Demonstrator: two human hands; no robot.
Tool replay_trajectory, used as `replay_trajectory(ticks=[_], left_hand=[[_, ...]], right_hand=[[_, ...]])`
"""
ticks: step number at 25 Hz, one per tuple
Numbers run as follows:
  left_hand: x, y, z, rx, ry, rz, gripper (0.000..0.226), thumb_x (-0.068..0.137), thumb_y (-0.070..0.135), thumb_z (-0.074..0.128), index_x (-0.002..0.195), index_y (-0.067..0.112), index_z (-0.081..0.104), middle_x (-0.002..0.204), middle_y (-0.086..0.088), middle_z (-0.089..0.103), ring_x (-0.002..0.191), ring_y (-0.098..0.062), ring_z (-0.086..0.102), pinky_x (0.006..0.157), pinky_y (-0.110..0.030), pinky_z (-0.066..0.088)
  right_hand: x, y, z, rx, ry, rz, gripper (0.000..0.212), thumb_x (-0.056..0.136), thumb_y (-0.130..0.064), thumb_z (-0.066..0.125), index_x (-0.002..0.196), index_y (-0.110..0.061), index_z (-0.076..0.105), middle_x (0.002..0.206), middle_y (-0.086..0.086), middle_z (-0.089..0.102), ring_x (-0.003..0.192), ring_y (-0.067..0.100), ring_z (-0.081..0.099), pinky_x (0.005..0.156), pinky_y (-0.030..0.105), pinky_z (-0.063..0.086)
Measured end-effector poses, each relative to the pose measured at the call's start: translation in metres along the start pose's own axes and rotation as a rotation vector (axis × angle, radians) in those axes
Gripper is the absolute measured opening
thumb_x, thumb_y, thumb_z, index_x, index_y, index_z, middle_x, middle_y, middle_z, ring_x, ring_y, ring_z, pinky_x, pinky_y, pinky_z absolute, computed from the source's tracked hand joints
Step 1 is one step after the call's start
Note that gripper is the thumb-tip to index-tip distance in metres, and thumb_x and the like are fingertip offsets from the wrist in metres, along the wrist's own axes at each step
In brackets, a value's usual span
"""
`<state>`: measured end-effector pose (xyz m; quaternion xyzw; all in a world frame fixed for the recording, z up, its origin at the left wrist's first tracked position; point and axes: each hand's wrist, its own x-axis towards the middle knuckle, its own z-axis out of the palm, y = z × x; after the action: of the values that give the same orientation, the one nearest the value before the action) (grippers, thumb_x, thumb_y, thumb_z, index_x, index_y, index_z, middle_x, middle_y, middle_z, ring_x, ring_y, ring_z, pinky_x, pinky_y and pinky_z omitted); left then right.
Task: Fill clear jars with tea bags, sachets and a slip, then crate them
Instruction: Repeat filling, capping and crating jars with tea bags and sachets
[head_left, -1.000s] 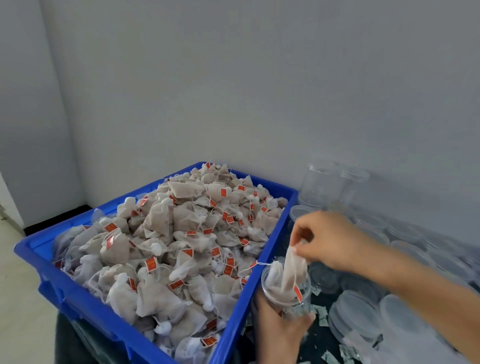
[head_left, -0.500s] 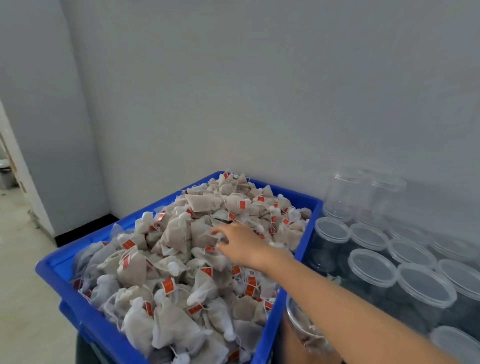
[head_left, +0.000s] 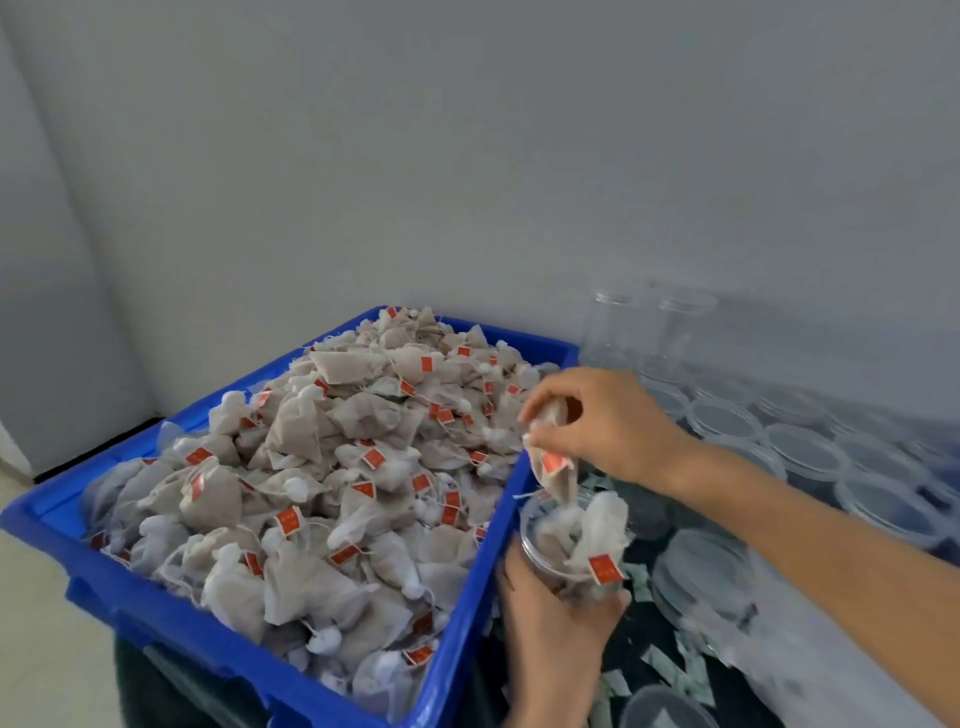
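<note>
The left hand (head_left: 550, 618) wraps round a clear jar (head_left: 566, 551) and keeps it upright just beside the blue crate (head_left: 467, 597), so the trip from the pile is short. The right hand (head_left: 608, 426) pinches one tea bag (head_left: 558, 473) right over the jar's open mouth, ready to drop it in with the others.

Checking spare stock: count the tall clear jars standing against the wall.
2. One tall jar stands by the blue crate's far right corner; the second tall jar is right beside it, on its right. Blur may hide others.
</note>
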<state>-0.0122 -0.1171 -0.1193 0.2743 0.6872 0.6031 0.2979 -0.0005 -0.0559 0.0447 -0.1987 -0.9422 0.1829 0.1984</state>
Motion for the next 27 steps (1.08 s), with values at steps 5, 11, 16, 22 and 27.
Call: replay_trajectory(ticks=[5,11,16,22,27], left_hand=[[-0.038,0.014,-0.017,0.127,0.088,0.15,0.084,0.052,0.023,0.091,0.126,0.02,0.052,0.122,0.002,0.055,0.111,-0.013,0.056,0.091,-0.032,0.051],[-0.069,0.011,-0.019,0.089,0.122,0.179,0.091,0.05,0.027,0.094,0.127,0.022,0.046,0.117,0.009,0.047,0.102,-0.006,0.047,0.088,-0.03,0.047],[-0.069,0.012,-0.032,0.081,0.146,0.214,0.086,0.047,0.032,0.093,0.118,0.032,0.043,0.112,0.012,0.044,0.102,-0.007,0.046,0.085,-0.033,0.047],[-0.067,0.007,-0.049,0.082,0.18,0.212,0.084,0.045,0.028,0.093,0.119,0.023,0.052,0.113,0.005,0.052,0.106,-0.015,0.051,0.088,-0.036,0.047],[-0.071,0.004,-0.048,0.098,0.145,0.189,0.094,0.045,0.027,0.094,0.126,0.02,0.049,0.118,0.004,0.048,0.11,-0.015,0.049,0.096,-0.04,0.046]], right_hand=[[-0.072,0.006,0.006,-0.364,-0.508,0.043,0.019,0.092,-0.024,0.05,0.08,-0.019,0.064,0.079,-0.002,0.06,0.068,0.012,0.05,0.066,0.032,0.037],[-0.086,0.003,-0.009,-0.152,-0.271,0.097,0.022,0.089,-0.021,0.055,0.105,-0.023,0.07,0.1,-0.009,0.069,0.081,0.002,0.057,0.072,0.019,0.045],[-0.095,0.015,-0.024,-0.159,0.065,0.044,0.018,0.088,-0.013,0.058,0.097,-0.021,0.071,0.095,-0.01,0.067,0.077,0.0,0.054,0.07,0.016,0.039],[-0.128,0.071,0.045,-0.34,-0.226,0.437,0.022,0.089,-0.01,0.056,0.108,-0.013,0.068,0.109,0.007,0.067,0.099,0.023,0.062,0.081,0.027,0.045],[-0.145,0.091,0.077,-0.417,-0.361,0.486,0.023,0.082,-0.007,0.053,0.101,-0.008,0.067,0.1,0.014,0.067,0.089,0.029,0.061,0.068,0.029,0.042]])
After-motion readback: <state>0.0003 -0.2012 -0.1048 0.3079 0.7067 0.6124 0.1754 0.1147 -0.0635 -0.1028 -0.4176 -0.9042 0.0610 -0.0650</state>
